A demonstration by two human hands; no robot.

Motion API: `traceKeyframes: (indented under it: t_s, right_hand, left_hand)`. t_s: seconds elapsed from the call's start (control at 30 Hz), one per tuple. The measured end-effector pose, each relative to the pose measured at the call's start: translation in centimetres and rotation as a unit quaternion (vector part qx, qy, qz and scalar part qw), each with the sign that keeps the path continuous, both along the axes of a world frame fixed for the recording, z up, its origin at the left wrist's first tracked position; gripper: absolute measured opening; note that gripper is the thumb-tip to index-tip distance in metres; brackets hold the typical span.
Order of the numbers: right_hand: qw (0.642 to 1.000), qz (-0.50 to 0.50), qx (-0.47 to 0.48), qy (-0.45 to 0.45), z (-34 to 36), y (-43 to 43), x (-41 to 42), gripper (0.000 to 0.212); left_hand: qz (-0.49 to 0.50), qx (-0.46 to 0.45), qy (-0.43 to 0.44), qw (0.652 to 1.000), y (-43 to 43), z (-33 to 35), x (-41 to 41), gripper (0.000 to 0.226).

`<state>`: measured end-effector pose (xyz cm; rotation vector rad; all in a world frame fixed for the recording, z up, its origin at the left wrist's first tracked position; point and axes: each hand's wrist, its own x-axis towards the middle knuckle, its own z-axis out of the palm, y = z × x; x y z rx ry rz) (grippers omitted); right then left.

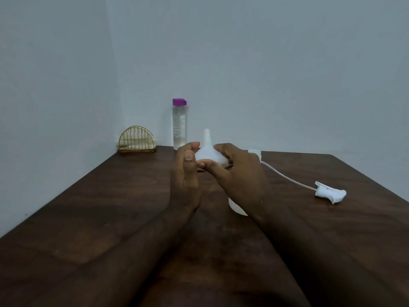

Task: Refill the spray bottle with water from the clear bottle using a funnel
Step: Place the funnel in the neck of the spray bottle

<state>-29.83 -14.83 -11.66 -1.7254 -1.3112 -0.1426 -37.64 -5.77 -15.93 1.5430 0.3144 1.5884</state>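
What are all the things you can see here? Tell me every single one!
clear bottle: one, see-through with purple cap, standing at the table's back edge
wire holder: one, gold, back left corner
funnel: one, white, spout up, between both hands
spray head: one, white with long tube, lying on the right
rounded white thing: one, mostly hidden behind the right hand, perhaps the spray bottle
table: one, dark brown wood
wall: pale grey-blue, behind
left hand: one, holds the funnel
right hand: one, holds the funnel
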Motion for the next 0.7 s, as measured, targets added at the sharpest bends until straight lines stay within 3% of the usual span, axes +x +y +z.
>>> traceKeyframes:
  t_s: [0.07, 0.17, 0.27, 0.4, 0.5, 0.7]
  right_hand:
    - [0.999, 0.005, 0.022, -0.043, 0.7, -0.8, 0.3, 0.065]
    - [0.993, -0.006, 0.016, -0.113, 2.0, -1.8, 1.3, 0.034]
    - [0.989, -0.031, 0.041, -0.139, 3.6, -2.7, 2.3, 0.024]
    - [0.995, -0.064, 0.063, -0.036, 5.8, -3.4, 4.9, 0.004]
    - [0.995, -0.083, 0.053, 0.035, 6.2, -3.7, 6.9, 0.010]
    - [0.979, -0.078, 0.067, 0.175, 5.9, -4.5, 8.2, 0.013]
  left_hand:
    - [-0.014, 0.027, 0.000, 1.000, -0.6, 0.5, 0.4, 0.049]
    - [-0.015, 0.061, 0.000, 0.998, -0.8, 1.3, 1.0, 0.056]
    - [-0.008, 0.107, 0.031, 0.994, -0.1, 1.3, 1.5, 0.052]
    - [-0.017, 0.126, 0.159, 0.979, 0.4, -0.2, 2.5, 0.072]
    - [0.011, 0.125, 0.271, 0.954, 0.5, -1.7, 3.2, 0.088]
    - [0.036, 0.166, 0.386, 0.907, -0.3, -2.4, 2.7, 0.098]
